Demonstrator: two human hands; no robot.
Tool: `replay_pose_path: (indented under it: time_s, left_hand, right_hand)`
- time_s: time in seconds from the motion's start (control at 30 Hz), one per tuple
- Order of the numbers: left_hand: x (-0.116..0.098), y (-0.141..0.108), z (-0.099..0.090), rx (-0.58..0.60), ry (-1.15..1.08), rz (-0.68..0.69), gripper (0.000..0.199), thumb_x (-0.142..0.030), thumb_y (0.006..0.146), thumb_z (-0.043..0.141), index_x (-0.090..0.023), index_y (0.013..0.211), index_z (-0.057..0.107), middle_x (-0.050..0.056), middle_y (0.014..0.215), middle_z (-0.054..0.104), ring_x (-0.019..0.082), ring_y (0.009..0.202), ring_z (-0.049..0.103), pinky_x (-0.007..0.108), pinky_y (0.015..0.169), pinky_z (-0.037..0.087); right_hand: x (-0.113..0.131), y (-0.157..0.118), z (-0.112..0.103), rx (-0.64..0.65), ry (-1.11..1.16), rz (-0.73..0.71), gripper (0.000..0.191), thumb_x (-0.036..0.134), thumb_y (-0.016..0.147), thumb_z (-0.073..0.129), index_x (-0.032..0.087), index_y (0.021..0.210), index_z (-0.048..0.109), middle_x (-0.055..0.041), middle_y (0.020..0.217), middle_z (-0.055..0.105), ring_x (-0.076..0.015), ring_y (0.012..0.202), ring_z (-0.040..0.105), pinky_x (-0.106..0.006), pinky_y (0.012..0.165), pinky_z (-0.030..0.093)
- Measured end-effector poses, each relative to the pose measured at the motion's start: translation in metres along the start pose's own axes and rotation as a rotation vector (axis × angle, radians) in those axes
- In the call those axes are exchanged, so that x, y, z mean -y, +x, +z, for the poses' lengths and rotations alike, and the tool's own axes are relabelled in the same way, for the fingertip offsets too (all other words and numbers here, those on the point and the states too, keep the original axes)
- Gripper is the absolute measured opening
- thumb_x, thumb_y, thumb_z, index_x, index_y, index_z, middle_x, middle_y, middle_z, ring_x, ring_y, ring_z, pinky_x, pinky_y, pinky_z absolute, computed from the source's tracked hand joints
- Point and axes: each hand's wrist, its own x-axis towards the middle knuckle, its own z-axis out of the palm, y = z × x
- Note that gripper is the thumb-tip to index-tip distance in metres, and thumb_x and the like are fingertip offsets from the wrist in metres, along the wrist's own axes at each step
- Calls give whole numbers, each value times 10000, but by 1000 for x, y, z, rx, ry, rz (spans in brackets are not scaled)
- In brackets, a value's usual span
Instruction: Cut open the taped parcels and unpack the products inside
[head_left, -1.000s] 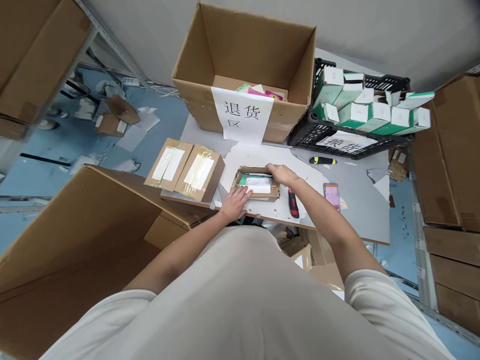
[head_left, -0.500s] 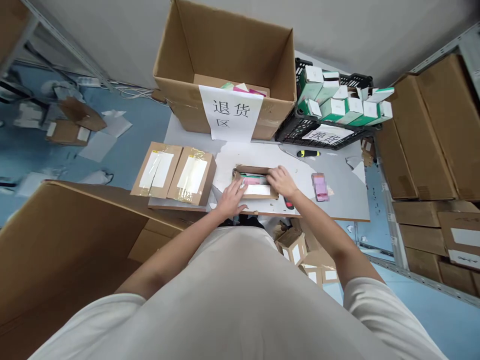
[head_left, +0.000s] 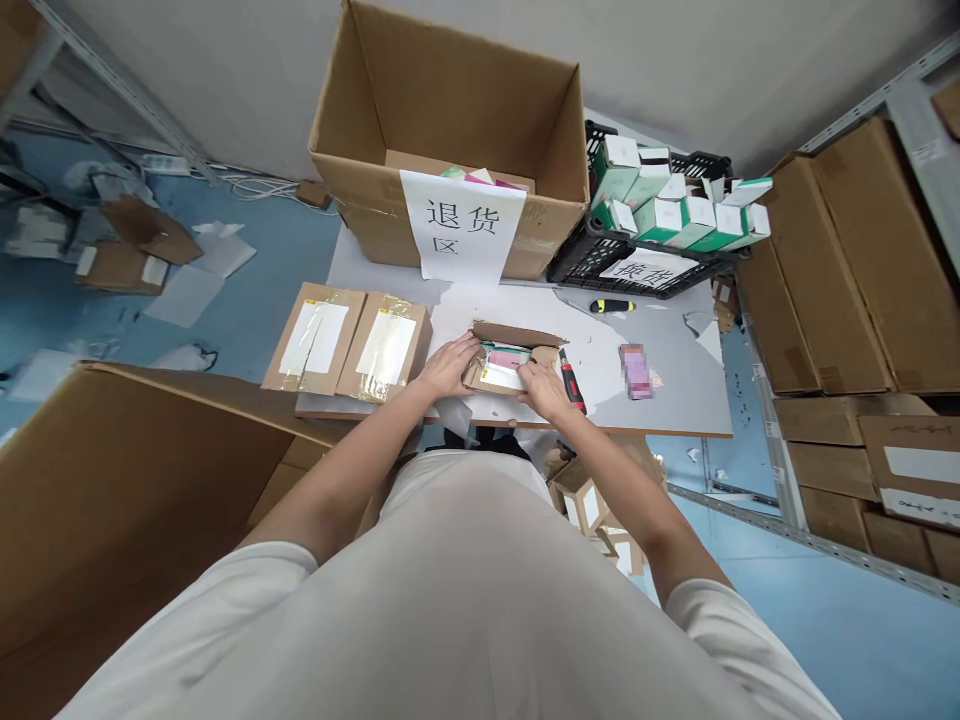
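Note:
A small opened cardboard box (head_left: 517, 333) lies on the table in front of me, its back flap raised. Inside it are pink, green and white packages (head_left: 504, 360), partly covered by the flaps. My left hand (head_left: 452, 366) grips the box's left end. At the front right corner, my right hand (head_left: 543, 388) has its fingers closed over the wall, the fingertips at the contents. A red and black utility knife (head_left: 573, 384) lies just right of the box, beside my right hand.
Two taped cartons (head_left: 384, 350) stand at the left. Behind are a large labelled carton (head_left: 360, 215) and a black crate (head_left: 570, 265) holding several green-white boxes. A yellow-black cutter (head_left: 612, 306) and a pixelated pink item (head_left: 637, 372) lie right. A big open carton (head_left: 150, 480) stands lower left.
My left hand has moved from the box's front to its left end. My right hand has come down to the front right corner. The box's back flap stands higher, and the knife is uncovered.

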Motion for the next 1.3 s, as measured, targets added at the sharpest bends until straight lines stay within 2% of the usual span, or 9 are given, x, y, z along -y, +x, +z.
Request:
replay_pose_path:
  time_s: [0.07,0.2,0.43,0.7,0.8,0.9,1.0,1.13,1.3]
  left_hand:
    - [-1,1,-1,-4,-1,-41,866,-418,595,770,-98,1338,461,177,1417,456,305,1407,299,397,1140,297]
    - [-3,9,-3,14,27,-138,776,-395,592,756,-107,1273,520,180,1350,514,322,1405,297,433,1129,307]
    - [0,8,-22,221,36,-33,990,-413,600,713,-134,1448,286,169,1526,306,328,1445,188,521,1140,220]
    - [-57,19,-41,49,140,-72,349,-341,842,478,-177,1102,643,136,1113,677,285,1075,607,528,1062,274]
    - [-72,39,-27,226,171,114,296,-356,864,481,-171,908,708,133,970,715,263,1007,630,464,1009,335]
    - [-74,48,-18,329,276,28,252,-330,839,544,-161,806,727,135,870,726,298,976,626,569,1062,218]
    - [-69,40,-20,224,328,-51,220,-325,798,597,-173,860,744,130,919,721,356,1063,573,642,1100,3]
    - [-63,16,-23,47,318,-229,539,-514,776,591,-146,1163,666,180,1210,632,438,1212,452,641,1101,-135]
    - [-60,-5,-13,51,188,-394,1092,-795,662,516,-104,1476,287,233,1527,268,469,1389,196,692,1087,-28]
  right_hand:
    - [1,-6,3,-64,-72,-16,136,191,892,549,162,1020,584,-107,974,617,-251,927,530,-352,787,354]
    - [-2,-24,12,-140,-152,-46,317,109,954,317,183,989,623,-112,928,625,-240,874,519,-371,785,338]
    - [-6,-62,28,-115,115,-98,339,192,935,408,157,1233,567,-145,1201,599,-254,1066,519,-376,897,405]
    - [-30,15,-20,160,-77,-26,320,144,906,438,177,1140,653,-135,1137,655,-248,1077,564,-340,869,398]
    - [-25,34,-23,276,-203,-95,258,236,891,510,147,1037,703,-153,1057,695,-280,1049,577,-401,939,338]
    - [-22,32,-24,262,-249,-81,311,343,865,555,102,970,721,-194,987,705,-331,1002,582,-491,984,271]
    - [-29,15,-29,112,-258,-63,308,305,871,530,86,1002,703,-199,987,689,-321,970,584,-518,1032,213]
    - [-47,-9,-31,5,-198,8,239,205,871,504,108,1002,679,-182,1015,655,-303,992,578,-545,1068,187]
    - [-63,-22,-18,-7,-74,85,242,217,892,487,123,1050,644,-182,1215,587,-293,1111,543,-513,1047,283]
